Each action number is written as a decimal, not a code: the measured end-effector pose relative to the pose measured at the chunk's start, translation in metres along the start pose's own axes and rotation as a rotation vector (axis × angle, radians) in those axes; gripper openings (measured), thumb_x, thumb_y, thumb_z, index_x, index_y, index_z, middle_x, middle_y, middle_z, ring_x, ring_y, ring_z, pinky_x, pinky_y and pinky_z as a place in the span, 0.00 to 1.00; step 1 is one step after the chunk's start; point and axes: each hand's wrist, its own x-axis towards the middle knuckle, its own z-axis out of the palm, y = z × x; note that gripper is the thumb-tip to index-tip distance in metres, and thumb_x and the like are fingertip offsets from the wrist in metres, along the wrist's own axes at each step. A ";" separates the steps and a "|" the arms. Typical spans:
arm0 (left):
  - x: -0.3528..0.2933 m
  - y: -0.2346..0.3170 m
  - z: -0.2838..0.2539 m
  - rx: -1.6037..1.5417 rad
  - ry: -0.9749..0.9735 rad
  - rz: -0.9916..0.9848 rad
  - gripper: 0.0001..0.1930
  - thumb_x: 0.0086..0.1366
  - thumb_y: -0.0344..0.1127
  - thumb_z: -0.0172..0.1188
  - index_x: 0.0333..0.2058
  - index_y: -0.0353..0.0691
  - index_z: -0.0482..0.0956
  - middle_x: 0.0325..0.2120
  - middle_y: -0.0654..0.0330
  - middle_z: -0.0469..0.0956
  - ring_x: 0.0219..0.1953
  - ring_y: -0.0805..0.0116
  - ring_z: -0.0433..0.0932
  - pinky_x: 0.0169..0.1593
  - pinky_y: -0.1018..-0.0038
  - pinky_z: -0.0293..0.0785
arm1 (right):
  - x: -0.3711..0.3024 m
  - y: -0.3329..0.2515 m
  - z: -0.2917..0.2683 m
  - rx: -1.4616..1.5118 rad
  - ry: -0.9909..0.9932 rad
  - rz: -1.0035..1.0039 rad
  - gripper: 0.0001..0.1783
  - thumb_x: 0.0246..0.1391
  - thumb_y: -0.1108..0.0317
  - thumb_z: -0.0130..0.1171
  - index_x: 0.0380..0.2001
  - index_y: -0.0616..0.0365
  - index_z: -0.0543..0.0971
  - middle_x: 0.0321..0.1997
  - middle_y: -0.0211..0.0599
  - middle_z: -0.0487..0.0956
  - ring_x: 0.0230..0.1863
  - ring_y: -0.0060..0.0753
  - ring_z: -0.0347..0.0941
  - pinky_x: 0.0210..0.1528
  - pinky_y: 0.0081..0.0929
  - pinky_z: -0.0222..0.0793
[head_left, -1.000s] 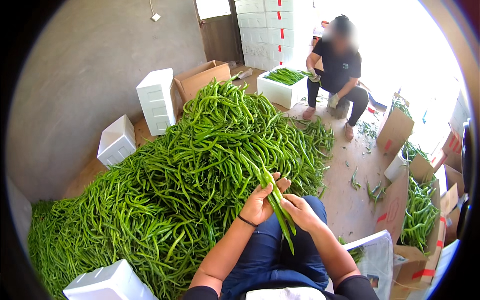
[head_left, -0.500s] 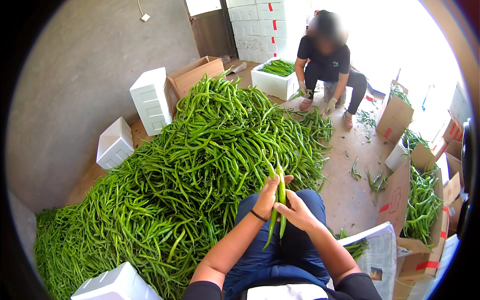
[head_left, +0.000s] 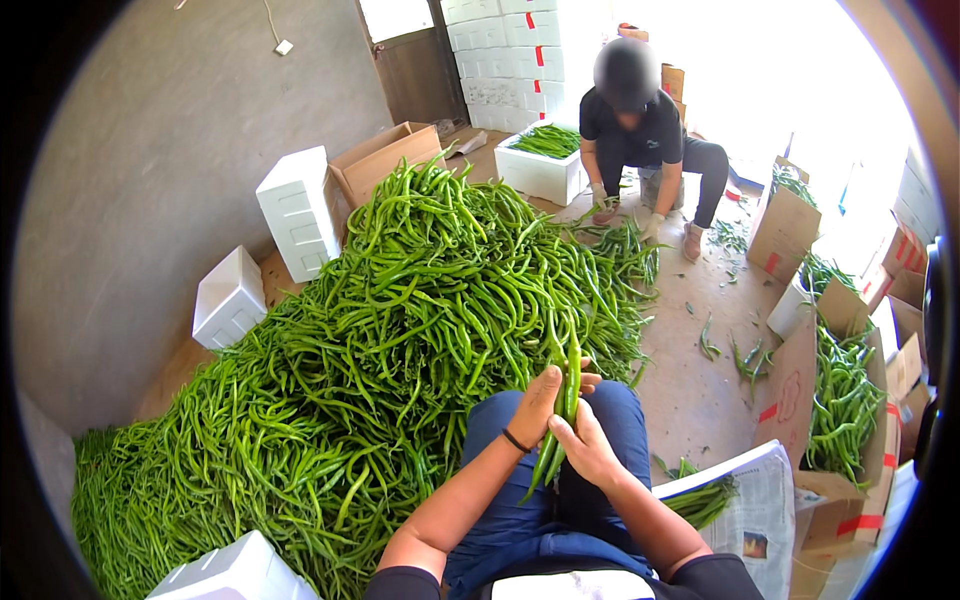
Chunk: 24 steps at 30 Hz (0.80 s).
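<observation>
"What are the two hands doing?"

"The left hand [head_left: 540, 402] is curling round a small bunch of long green peppers [head_left: 573, 385], its fingertips showing past them on the right. The right hand [head_left: 588, 444] is pressing in from the other side, its thumb lying along the peppers. Both are holding the same bunch, so neither is standing wide."

"How many peppers?"

"At least two; the overlap is hiding the exact count. Their stems are pointing away from the wearer, and their tips are hanging over the jeans [head_left: 625, 420], between the thighs."

"And around them?"

"A big pile of green peppers [head_left: 430, 290] is spreading just beyond the hands and off to the left. A dark wristband [head_left: 516, 440] is circling the left wrist. On the right, a newspaper [head_left: 755, 510] is lying near the knee, and a tall cardboard box [head_left: 790, 400] is holding more peppers."

"Is anybody else working there?"

"Yes, a co-worker [head_left: 640, 130] in a dark top is sitting low at the pile's far edge, leaning forward, with gloved hands [head_left: 602, 198] reaching down. What those are gripping, I cannot tell. Just beside, a white foam box [head_left: 535, 178] is holding peppers, and a stack of white boxes [head_left: 510, 75] is standing behind it."
</observation>
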 end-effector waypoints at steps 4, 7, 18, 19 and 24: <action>0.003 -0.008 0.012 0.101 -0.188 -0.006 0.34 0.69 0.60 0.33 0.58 0.34 0.63 0.46 0.53 0.75 0.45 0.68 0.72 0.53 0.71 0.67 | -0.015 -0.011 -0.016 0.218 -0.030 -0.038 0.16 0.58 0.75 0.45 0.50 0.63 0.61 0.36 0.36 0.72 0.36 0.28 0.73 0.40 0.26 0.71; 0.007 -0.011 0.028 0.295 -0.216 -0.079 0.28 0.70 0.55 0.32 0.51 0.39 0.72 0.48 0.56 0.74 0.50 0.69 0.72 0.55 0.71 0.66 | -0.045 -0.015 -0.059 0.286 0.063 -0.021 0.15 0.58 0.76 0.43 0.48 0.62 0.62 0.35 0.37 0.72 0.35 0.28 0.74 0.39 0.27 0.71; -0.056 -0.010 -0.065 1.412 -0.064 0.171 0.26 0.69 0.51 0.35 0.45 0.35 0.75 0.47 0.50 0.73 0.57 0.48 0.63 0.62 0.56 0.51 | -0.307 0.124 -0.193 -0.028 1.206 0.763 0.15 0.51 0.80 0.46 0.42 0.64 0.59 0.32 0.41 0.72 0.25 0.30 0.74 0.24 0.29 0.73; -0.061 -0.013 -0.065 1.526 -0.101 0.166 0.26 0.69 0.52 0.36 0.45 0.37 0.76 0.48 0.52 0.73 0.57 0.49 0.62 0.63 0.54 0.48 | -0.309 0.145 -0.189 0.028 1.263 0.822 0.14 0.50 0.80 0.46 0.42 0.65 0.61 0.31 0.42 0.72 0.25 0.31 0.74 0.22 0.30 0.72; -0.059 -0.017 -0.055 1.689 -0.158 0.109 0.26 0.68 0.54 0.36 0.40 0.42 0.79 0.48 0.58 0.73 0.58 0.51 0.61 0.63 0.47 0.43 | -0.280 0.286 -0.244 0.160 1.192 0.801 0.17 0.51 0.79 0.49 0.46 0.62 0.64 0.32 0.45 0.72 0.25 0.36 0.72 0.20 0.34 0.71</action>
